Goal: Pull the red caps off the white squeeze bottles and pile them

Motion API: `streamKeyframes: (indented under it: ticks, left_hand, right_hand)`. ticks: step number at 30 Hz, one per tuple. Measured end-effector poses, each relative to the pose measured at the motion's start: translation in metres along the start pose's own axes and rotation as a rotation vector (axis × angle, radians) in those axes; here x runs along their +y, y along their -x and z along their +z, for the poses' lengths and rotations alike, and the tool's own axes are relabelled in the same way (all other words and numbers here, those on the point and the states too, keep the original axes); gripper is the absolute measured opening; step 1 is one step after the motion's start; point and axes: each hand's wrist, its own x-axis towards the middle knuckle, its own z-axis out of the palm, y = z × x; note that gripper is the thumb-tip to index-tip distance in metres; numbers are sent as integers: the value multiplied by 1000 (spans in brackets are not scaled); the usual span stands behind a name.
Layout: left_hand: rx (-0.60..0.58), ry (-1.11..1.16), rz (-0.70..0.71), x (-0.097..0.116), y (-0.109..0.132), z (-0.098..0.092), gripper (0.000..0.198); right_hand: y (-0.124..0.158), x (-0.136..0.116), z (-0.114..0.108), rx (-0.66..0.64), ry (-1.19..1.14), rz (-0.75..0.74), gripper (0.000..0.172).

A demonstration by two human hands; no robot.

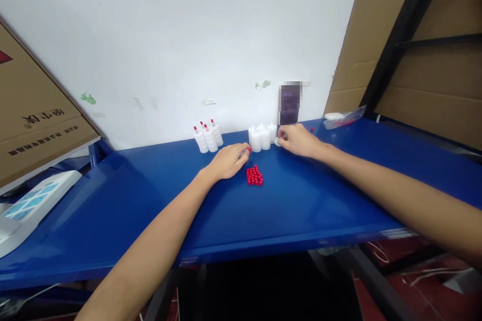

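Observation:
My left hand is closed on a small translucent nozzle with a red tip, partly hidden by the fingers. Beside it stands a group of white bottles without red tips. To their right, my right hand is closed in a pinch at a whitish translucent piece, too small to make out. Several red caps are clustered on the table just in front of the left fingertips. Left of that hand, several white bottles with red-tipped nozzles stand upright together.
The blue table meets a white wall. A phone leans on the wall behind the right hand. A clear plastic bag and a single red cap lie at right. A white device and a cardboard box are at left.

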Motion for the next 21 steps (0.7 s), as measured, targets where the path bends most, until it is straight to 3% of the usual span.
streamKeyframes:
  ticks: [12, 21]
  left_hand:
    - [-12, -28, -16, 1, -1, -1, 34]
    - [-18, -40, -23, 0, -1, 0, 36]
  right_hand:
    - [1, 0, 3, -22, 88, -11, 18]
    - [2, 1, 5, -3, 48, -51, 38]
